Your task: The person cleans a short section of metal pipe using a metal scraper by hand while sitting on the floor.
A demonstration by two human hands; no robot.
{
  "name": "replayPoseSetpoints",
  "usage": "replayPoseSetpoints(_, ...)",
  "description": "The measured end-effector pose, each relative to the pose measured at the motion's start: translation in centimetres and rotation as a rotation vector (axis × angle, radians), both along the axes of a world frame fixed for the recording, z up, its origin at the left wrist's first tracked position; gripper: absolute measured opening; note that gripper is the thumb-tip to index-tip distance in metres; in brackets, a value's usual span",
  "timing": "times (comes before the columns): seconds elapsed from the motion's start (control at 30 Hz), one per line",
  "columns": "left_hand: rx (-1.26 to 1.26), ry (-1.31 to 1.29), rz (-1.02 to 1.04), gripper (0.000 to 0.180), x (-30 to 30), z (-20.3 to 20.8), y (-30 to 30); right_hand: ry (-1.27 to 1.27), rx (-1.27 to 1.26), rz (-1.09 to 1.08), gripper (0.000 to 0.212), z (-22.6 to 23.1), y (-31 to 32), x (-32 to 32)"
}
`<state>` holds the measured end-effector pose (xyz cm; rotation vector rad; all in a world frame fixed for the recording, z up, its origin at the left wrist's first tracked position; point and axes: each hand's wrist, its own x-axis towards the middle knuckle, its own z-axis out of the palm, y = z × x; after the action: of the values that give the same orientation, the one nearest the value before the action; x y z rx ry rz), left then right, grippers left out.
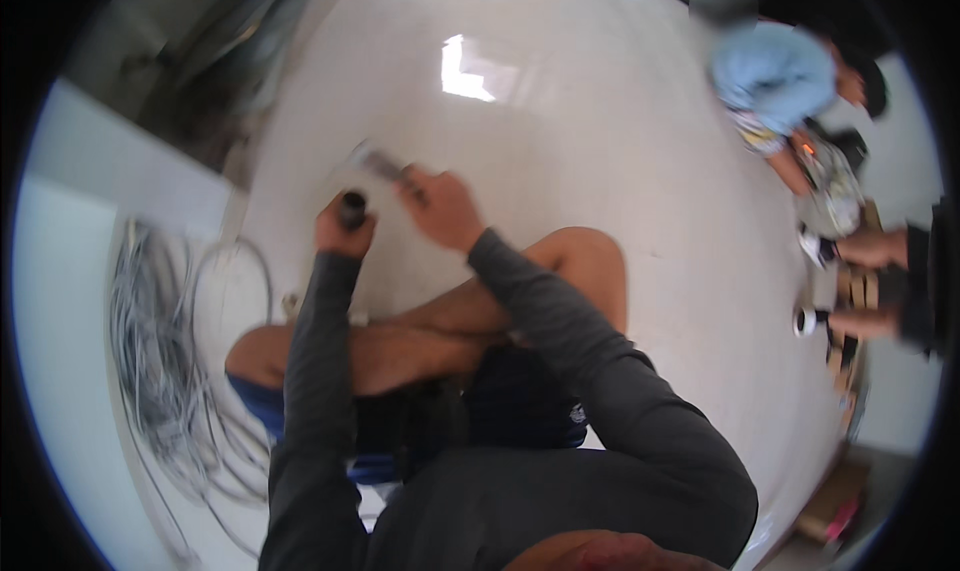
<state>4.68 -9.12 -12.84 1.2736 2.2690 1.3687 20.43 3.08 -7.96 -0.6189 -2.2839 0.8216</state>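
I sit cross-legged on a pale glossy floor with both hands in front of my shins. My left hand (344,233) is closed around an upright dark cylinder (352,207), whose round end faces up; its lower part is hidden by my fingers. To the right of it, my right hand (442,209) grips a tool with a flat greyish head (380,164) pointing to the far left. Motion smears that tool, so I cannot make out its kind. The two hands are close together but apart.
A heap of loose grey cable (165,331) lies at the left along a white wall. At the right, a person in a light blue shirt (775,71) crouches, and another person's legs (870,246) show beside cardboard pieces (858,289). Dark clutter (200,71) stands at the far left.
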Motion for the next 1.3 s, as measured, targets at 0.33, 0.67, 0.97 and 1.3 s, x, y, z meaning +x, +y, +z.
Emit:
replayPoseSetpoints(0.33,-0.053,-0.024,0.192,0.020,1.0,3.3,-0.2,-0.101,-0.166,0.084,0.034,3.2,-0.9,1.0)
replayPoseSetpoints(0.67,-0.151,0.317,0.145,0.013,1.1,4.3,-0.6,-0.302,0.255,0.097,0.028,4.7,-1.5,2.2)
replayPoseSetpoints(0.97,-0.324,0.476,0.066,0.011,-0.2,4.2,0.6,-0.356,-0.636,0.250,0.037,2.5,0.9,2.1)
replayPoseSetpoints(1.3,-0.645,0.569,-0.018,0.018,-1.2,-0.7,2.3,-0.409,-0.334,0.362,0.042,0.7,1.4,2.6)
